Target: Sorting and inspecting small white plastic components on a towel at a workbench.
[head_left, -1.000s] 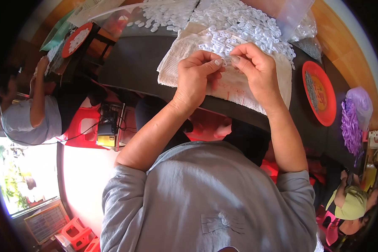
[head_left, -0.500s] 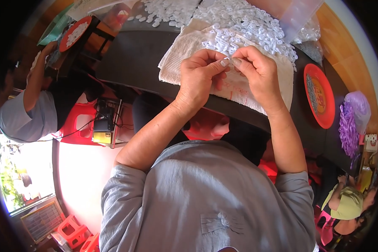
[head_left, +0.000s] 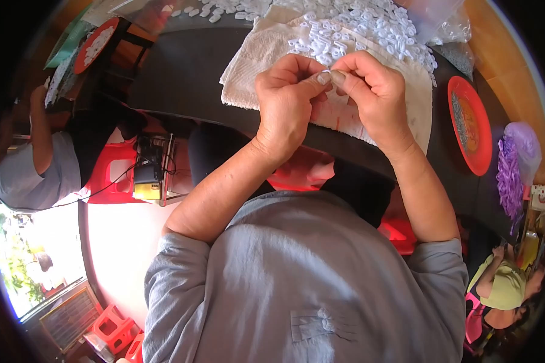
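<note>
Over the front of a folded cream towel (head_left: 242, 81), my left hand (head_left: 287, 100) and my right hand (head_left: 378, 100) meet at the fingertips. Both are closed in a pinch, thumbs against forefingers, on a small white plastic piece (head_left: 327, 71). Only a sliver of it shows; the fingers cover the rest. Just beyond my fingers, several loose white oval plastic pieces (head_left: 324, 39) lie on the towel. They run back into a large heap of the same kind (head_left: 375, 21).
To the right sits a red oval plate (head_left: 481, 154) with small grey bits (head_left: 460, 124). Past it are a purple bundle (head_left: 510, 181) and a clear bag (head_left: 454, 27). A co-worker (head_left: 36, 169) sits at left near another red plate (head_left: 108, 33); another person (head_left: 502, 287) is at lower right.
My hands stay together at the pinch, their fingertips now closer around the white piece. The view has shifted slightly. The co-worker's arm at left has lowered from the red plate.
</note>
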Demonstrator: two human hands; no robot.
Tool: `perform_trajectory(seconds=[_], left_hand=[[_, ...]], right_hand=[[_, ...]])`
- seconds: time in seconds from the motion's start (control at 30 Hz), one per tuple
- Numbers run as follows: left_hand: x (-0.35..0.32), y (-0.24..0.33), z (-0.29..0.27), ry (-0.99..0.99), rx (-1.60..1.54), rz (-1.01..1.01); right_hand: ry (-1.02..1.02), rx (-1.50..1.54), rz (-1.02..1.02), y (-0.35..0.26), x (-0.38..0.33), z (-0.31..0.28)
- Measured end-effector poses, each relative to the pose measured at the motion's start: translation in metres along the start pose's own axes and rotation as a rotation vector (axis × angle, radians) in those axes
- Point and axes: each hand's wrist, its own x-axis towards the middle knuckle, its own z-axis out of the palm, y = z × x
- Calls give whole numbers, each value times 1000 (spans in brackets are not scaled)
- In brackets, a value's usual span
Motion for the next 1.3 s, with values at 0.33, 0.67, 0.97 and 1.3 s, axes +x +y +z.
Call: perform_trajectory(seconds=[0.33, 0.67, 0.97, 1.3], left_hand=[[2, -1, 1, 0, -30, -12], [2, 3, 1, -31, 5, -42], [7, 4, -2, -68, 27, -115], [1, 0, -1, -15, 21, -34]], right_hand=[[-20, 131, 179, -2, 5, -8], [-14, -46, -66, 7, 7, -11], [2, -86, -103, 8, 3, -7], [-13, 165, 160, 5, -1, 3]])
